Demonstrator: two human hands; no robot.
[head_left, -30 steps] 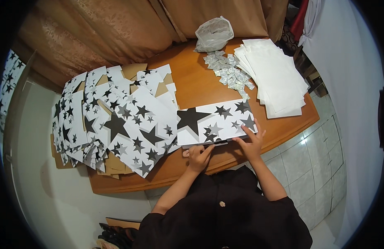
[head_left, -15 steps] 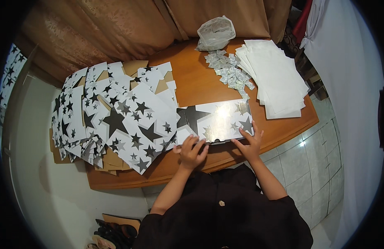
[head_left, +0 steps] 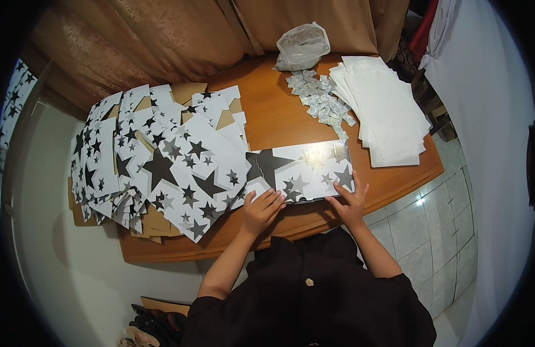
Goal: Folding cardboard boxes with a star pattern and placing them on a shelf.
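Observation:
A white cardboard box (head_left: 305,163) printed with black and grey stars lies closed on the wooden table in front of me. My left hand (head_left: 263,211) is open, its outstretched fingers resting on the front edge of the lid toward the left. At the front right corner of the box is my right hand (head_left: 352,202), open too, with thumb and fingers spread apart and touching the edge. Left of the box, flat star-printed cardboard pieces (head_left: 189,168) lie in a large overlapping pile that reaches up to its left end.
A stack of white paper sheets (head_left: 389,110) lies at the back right of the table (head_left: 264,118). Beside it are several small clear packets (head_left: 324,103) in a heap, below a translucent plastic bag (head_left: 302,47). Brown curtains (head_left: 146,46) hang behind.
My left hand has flattened and moved slightly left, its fingers now stretched along the lid's front edge. The box's front edge now sits flush. My right hand has barely shifted.

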